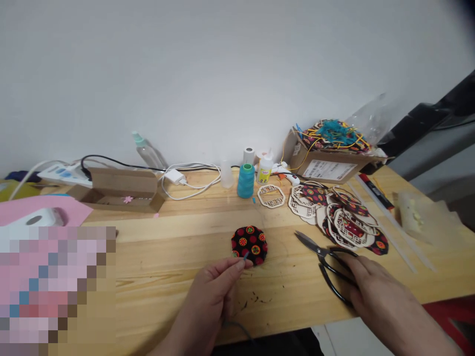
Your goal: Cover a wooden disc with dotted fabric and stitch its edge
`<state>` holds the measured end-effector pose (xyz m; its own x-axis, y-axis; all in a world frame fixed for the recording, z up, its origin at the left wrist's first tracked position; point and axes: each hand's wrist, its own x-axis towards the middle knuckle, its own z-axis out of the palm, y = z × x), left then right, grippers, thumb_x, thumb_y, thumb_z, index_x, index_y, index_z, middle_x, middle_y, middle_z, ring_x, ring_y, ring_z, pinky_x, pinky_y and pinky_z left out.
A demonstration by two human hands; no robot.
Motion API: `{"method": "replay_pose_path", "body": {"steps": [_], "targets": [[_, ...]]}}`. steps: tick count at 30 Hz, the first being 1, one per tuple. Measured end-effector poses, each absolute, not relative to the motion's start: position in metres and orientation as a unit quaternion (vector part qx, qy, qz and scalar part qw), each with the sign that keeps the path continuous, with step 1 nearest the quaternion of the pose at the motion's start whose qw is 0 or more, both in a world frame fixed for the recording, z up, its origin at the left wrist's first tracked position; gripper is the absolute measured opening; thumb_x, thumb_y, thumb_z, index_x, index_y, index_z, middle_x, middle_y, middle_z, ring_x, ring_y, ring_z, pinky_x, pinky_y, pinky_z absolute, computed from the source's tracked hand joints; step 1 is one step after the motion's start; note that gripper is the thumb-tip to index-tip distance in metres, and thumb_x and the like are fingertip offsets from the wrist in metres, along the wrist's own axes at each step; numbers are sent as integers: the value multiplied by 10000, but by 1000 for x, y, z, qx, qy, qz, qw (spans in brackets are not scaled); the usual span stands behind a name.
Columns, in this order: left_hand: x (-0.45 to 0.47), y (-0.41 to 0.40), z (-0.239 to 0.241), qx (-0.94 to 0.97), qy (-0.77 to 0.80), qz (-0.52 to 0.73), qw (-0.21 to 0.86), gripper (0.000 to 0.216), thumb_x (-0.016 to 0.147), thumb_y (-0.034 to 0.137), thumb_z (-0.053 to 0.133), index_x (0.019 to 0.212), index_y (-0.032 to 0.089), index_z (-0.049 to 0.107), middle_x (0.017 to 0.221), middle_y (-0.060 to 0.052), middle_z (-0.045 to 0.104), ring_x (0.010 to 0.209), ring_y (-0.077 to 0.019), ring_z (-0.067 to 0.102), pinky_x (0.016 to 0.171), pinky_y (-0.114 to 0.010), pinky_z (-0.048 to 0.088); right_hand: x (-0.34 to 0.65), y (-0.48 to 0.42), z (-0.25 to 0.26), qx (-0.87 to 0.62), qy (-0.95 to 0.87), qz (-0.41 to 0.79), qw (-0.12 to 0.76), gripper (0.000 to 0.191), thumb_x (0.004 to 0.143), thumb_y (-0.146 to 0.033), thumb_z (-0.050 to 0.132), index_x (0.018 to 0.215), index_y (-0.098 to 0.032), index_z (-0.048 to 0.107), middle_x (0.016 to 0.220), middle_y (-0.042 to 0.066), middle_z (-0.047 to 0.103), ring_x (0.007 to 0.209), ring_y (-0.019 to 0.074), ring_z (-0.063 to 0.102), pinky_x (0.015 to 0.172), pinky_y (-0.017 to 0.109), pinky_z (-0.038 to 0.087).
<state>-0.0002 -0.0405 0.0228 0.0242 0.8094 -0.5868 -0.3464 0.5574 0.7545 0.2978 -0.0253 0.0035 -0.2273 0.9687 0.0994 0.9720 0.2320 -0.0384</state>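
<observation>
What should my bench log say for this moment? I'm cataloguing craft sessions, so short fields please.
left hand: left hand pinches a thin blue item at the edge of a black printed fabric disc
right hand: right hand lies over the handles of black-handled scissors
nearby: wooden fretwork frames overlapping fabric pieces
further back: teal thread cone, glue bottle, cardboard box

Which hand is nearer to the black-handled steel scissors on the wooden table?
Right. The right hand rests on the black handles of the steel scissors. The left hand is well off to their side, at the edge of a round black patterned fabric piece.
</observation>
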Motion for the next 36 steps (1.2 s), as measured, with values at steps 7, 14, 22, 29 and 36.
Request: {"method": "replay_pose_path", "body": {"steps": [7,14,22,29,36], "targets": [[1,-42,21,215,551,411,694,298,738,429,637,830,148,671,377,125,239,394,-56,103,378,-202,98,248,-42,51,-618,-683,354,161,77,714,-272,529,755,-207,536,722,38,592,645,178,575,580,263,473],[0,-45,27,249,573,404,668,250,702,397,678,800,170,719,444,76,388,432,-68,281,421,-180,227,195,-47,51,-522,-368,744,197,239,605,-316,653,769,-178,546,566,-60,382,492,70,342,439,168,270],[-14,-44,35,255,593,416,641,254,703,412,675,804,187,734,403,95,278,408,-53,165,386,-176,136,189,-47,48,-527,-354,767,90,246,700,-394,568,597,-170,559,496,-24,442,481,92,409,454,191,339],[-10,-46,38,287,601,396,632,230,683,390,680,762,184,744,413,83,304,424,-61,198,400,-179,168,195,-54,40,-502,-518,687,86,227,735,-380,600,870,-198,608,618,-33,499,514,88,434,473,192,363],[-10,-48,39,336,586,377,634,199,741,359,630,794,212,753,445,46,438,518,-106,403,471,-179,275,190,-47,41,-460,-535,702,103,224,770,-356,581,912,-183,593,611,-47,482,501,68,405,471,173,333]]}}
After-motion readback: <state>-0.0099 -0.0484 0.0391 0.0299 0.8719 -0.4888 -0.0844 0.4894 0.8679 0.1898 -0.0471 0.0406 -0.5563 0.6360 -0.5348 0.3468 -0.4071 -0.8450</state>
